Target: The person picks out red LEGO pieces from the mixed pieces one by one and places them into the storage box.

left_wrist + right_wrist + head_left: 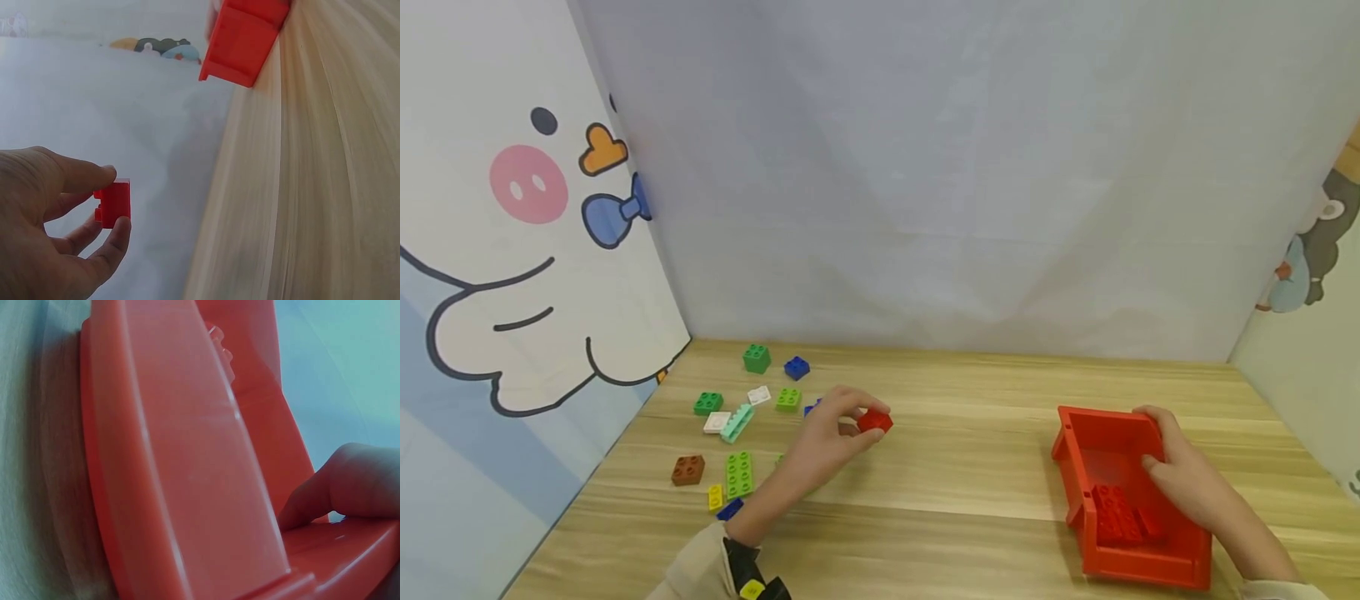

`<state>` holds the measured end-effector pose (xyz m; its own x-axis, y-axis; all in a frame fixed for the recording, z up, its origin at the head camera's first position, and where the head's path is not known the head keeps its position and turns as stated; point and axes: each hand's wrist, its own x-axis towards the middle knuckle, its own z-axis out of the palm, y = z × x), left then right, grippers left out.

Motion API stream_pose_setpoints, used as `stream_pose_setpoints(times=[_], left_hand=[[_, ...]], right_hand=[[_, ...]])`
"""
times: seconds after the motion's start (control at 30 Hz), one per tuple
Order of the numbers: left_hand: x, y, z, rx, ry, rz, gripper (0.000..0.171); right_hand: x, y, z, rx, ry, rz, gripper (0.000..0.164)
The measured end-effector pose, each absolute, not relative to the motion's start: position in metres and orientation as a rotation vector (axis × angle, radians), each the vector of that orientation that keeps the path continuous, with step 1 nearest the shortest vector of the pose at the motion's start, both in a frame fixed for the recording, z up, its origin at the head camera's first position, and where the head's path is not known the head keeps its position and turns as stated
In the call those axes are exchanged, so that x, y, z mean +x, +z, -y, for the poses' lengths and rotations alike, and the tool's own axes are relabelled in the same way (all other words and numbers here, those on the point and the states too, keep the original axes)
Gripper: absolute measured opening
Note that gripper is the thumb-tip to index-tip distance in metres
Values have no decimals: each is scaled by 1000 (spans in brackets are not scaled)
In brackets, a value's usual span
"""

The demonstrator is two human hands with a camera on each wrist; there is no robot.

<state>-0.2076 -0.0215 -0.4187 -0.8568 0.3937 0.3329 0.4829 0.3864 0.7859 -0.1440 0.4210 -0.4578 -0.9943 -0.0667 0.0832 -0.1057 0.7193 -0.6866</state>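
Between thumb and fingers, my left hand point(823, 446) pinches a small red building brick point(875, 422) above the table. In the left wrist view the brick point(115, 204) has its studs turned toward the palm. My right hand point(1187, 475) grips the right wall of a red plastic bin point(1138, 569), thumb inside and fingers outside. Several red bricks point(1117, 515) lie at the bin's near end. The right wrist view shows the bin's wall point(187, 450) close up, with the thumb point(312, 494) over its edge.
Loose bricks are spread over the table's left side, among them a brown brick point(688, 470), a long lime brick point(739, 475), a dark green brick point(756, 358) and a blue brick point(797, 367). Some are partly hidden behind my left arm. A pale curtain point(925, 183) hangs along the back.
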Motion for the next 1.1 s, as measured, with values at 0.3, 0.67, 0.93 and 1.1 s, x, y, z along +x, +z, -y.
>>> stream_pose_setpoints(times=[0.3, 0.67, 0.93, 1.1], left_hand=[[-204, -413, 8, -831, -1480, 2552, 28], [-203, -413, -11, -873, -1539, 2534, 29], [-200, -413, -24, -955, -1518, 2525, 28], [-198, -414, -32, -990, -1538, 2519, 28]], right_hand=[[-144, -457, -420, 129, 1160, 2880, 57], [-145, -455, -421, 130, 1166, 2884, 57], [-145, -456, -422, 132, 1179, 2882, 56], [-145, -456, -421, 99, 1190, 2895, 57]])
